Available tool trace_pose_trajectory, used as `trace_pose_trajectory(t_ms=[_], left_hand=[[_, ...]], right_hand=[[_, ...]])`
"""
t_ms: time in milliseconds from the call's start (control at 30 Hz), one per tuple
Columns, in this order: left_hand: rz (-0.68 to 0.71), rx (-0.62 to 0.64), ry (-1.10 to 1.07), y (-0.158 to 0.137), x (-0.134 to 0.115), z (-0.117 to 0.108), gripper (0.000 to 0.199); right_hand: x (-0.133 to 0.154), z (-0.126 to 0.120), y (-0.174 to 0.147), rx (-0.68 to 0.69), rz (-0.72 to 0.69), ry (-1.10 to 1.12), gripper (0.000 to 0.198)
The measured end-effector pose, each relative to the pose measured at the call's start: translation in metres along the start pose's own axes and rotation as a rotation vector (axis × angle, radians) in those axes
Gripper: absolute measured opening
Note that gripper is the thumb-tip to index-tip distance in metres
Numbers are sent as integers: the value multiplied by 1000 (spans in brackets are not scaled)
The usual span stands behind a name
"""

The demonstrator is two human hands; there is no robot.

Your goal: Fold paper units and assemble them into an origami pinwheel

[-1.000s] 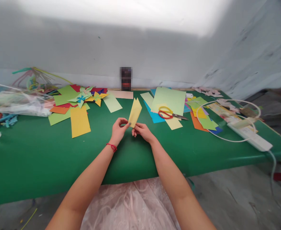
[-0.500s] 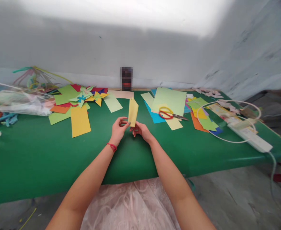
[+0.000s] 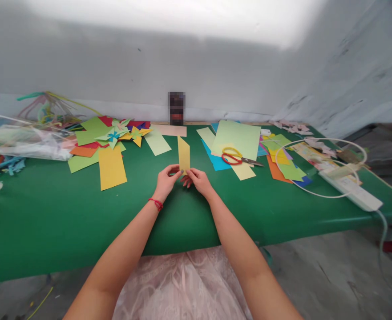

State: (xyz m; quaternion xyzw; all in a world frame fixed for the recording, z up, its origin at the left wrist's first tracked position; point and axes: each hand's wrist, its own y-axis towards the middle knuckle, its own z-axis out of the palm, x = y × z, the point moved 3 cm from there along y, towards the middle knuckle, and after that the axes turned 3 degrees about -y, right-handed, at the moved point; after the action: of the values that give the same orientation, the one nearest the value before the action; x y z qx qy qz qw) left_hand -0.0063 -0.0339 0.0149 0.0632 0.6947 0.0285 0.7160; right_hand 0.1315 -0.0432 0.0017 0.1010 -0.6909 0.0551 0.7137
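A folded yellow paper [image 3: 184,155] with a slanted top edge stands upright between my hands, above the middle of the green table [image 3: 182,213]. My left hand [image 3: 167,179] pinches its lower left corner between thumb and fingers. At the lower right corner, my right hand [image 3: 198,180] grips it with the thumb in front; the other fingers curl underneath, partly hidden. Off to the left lies a flat yellow sheet [image 3: 112,171]. On the right, scissors [image 3: 237,158] with red and yellow handles rest across pale green and cream sheets.
Folded paper flowers [image 3: 115,134] lie on coloured sheets at the back left, beside a clear plastic bag [image 3: 32,142]. A white power strip [image 3: 352,191] with a looped cable [image 3: 302,192] sits at the right. A pixelated dark object [image 3: 177,109] stands against the wall.
The right thumb has come onto the paper's lower right corner. The paper has turned slightly, so its slanted top now runs down to the right. The left hand has barely moved.
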Motion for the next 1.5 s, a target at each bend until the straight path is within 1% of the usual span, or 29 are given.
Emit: trace_pose_trajectory(t_ms=[133, 267, 400, 700, 900, 1000, 1233, 1333, 1500], left_hand=[[-18, 20, -24, -1, -2, 1, 28], [-41, 57, -87, -1, -2, 1, 31], [-78, 84, -143, -2, 0, 2, 36], [-132, 34, -179, -2, 4, 0, 38], [-161, 44, -231, -2, 3, 0, 36], [-178, 51, -274, -1, 2, -1, 39], [-192, -20, -306, 1, 3, -5, 38], [-195, -22, -303, -1, 1, -5, 38], [-180, 8, -295, -3, -3, -2, 38]], right_hand=[[2, 2, -2, 0, -10, -44, 35], [3, 7, -5, 63, -5, -111, 37], [2, 10, -7, 107, 3, -122, 37], [3, 15, -9, 169, 28, -87, 38], [2, 14, -9, 212, 55, -47, 39], [2, 16, -10, 254, 81, -37, 39], [3, 19, -11, 313, 110, -41, 38], [3, 19, -11, 318, 104, -67, 36], [1, 20, -10, 251, 89, -90, 34]])
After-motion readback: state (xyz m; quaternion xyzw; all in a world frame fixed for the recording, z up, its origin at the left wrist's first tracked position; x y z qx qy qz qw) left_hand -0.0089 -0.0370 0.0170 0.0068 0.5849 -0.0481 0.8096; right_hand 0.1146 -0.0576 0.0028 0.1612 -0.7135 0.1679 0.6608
